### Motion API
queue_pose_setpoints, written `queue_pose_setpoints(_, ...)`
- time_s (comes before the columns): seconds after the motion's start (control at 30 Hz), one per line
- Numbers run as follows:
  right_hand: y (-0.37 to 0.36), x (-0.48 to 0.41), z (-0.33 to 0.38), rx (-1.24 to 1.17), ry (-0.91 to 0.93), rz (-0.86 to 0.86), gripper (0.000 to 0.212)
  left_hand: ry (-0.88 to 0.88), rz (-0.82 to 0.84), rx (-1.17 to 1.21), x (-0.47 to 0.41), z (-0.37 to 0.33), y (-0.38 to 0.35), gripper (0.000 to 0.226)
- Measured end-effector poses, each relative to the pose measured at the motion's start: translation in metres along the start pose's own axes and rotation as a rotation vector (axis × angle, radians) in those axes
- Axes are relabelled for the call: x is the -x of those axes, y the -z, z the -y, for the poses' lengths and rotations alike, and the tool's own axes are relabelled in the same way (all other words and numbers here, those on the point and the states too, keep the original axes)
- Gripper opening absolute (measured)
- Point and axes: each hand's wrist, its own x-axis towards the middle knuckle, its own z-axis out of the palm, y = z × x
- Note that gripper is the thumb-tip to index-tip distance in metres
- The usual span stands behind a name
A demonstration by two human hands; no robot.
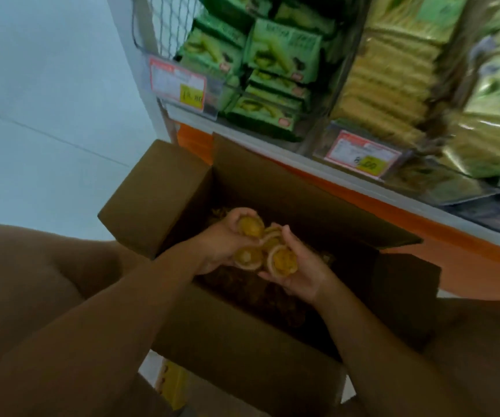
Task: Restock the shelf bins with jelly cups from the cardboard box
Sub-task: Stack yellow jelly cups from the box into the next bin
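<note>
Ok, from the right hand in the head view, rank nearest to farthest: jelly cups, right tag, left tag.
1. jelly cups: held in the right hand, over the box.
2. right tag: shelf edge, up and right.
3. left tag: far upper left of the shelf.

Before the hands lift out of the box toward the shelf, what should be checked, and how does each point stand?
1. Grip of left hand on jelly cups: ok.
2. Grip of right hand on more cups: ok.
3. Whole cluster firm, none slipping: cannot tell, blurred.
4. Flaps of cardboard box folded open, way up free: ok.
5. Bin meant for jelly cups in view: not ok; the shelf bins shown hold green packets and yellow packs.
6. Stock left in the box: cannot tell, interior dark.
</note>
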Motion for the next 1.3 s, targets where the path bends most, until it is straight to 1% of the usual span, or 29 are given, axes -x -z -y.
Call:
queue_pose_setpoints(0.1,-0.008,0.029,0.011,0.012,0.063,-0.012,0.049,-0.066,0.012,-0.079,0.023,-0.02,-0.013,0.038)
queue_pose_setpoints(0.23,-0.023,0.067,0.027,-0.012,0.144,0.023,0.039,-0.18,-0.052,-0.184,0.054,-0.045,-0.027,0.028)
queue_pose_setpoints(0.3,-0.027,0.083,0.033,0.055,0.181,0.028,0.041,-0.245,-0.067,-0.267,0.069,-0.055,-0.033,0.025)
queue_pose_setpoints(0.43,-0.032,0.113,0.048,0.266,0.245,-0.06,0.043,-0.356,-0.064,-0.477,0.092,-0.078,-0.046,0.034)
queue_pose_setpoints(0.53,-0.04,0.134,0.063,0.39,0.289,-0.052,0.046,-0.424,-0.068,-0.626,0.109,-0.103,-0.056,0.036)
queue_pose_setpoints(0.63,-0.047,0.154,0.078,0.462,0.354,-0.052,0.048,-0.458,-0.064,-0.714,0.125,-0.127,-0.061,0.032)
queue_pose_setpoints(0.7,-0.053,0.168,0.09,0.5,0.413,-0.08,0.045,-0.484,-0.054,-0.761,0.134,-0.142,-0.064,0.028)
queue_pose_setpoints(0.77,-0.058,0.182,0.102,0.484,0.459,-0.104,0.038,-0.509,-0.062,-0.77,0.144,-0.158,-0.067,0.028)
queue_pose_setpoints(0.87,-0.069,0.204,0.121,0.443,0.522,-0.114,0.033,-0.552,-0.1,-0.755,0.163,-0.181,-0.076,0.034)
queue_pose_setpoints(0.93,-0.076,0.218,0.131,0.45,0.572,-0.13,0.03,-0.563,-0.111,-0.8,0.178,-0.197,-0.082,0.036)
queue_pose_setpoints(1.03,-0.083,0.233,0.143,0.489,0.62,-0.155,0.03,-0.583,-0.102,-0.861,0.197,-0.217,-0.089,0.038)
queue_pose_setpoints(1.13,-0.091,0.246,0.156,0.489,0.705,-0.194,0.029,-0.637,-0.135,-0.827,0.213,-0.232,-0.096,0.04)
queue_pose_setpoints(1.2,-0.098,0.257,0.165,0.502,0.79,-0.238,0.036,-0.684,-0.171,-0.819,0.219,-0.243,-0.1,0.041)
queue_pose_setpoints(1.27,-0.106,0.269,0.175,0.565,0.863,-0.287,0.038,-0.736,-0.186,-0.822,0.228,-0.255,-0.105,0.036)
queue_pose_setpoints(1.3,-0.11,0.278,0.18,0.593,0.89,-0.305,0.035,-0.761,-0.18,-0.821,0.234,-0.261,-0.107,0.032)
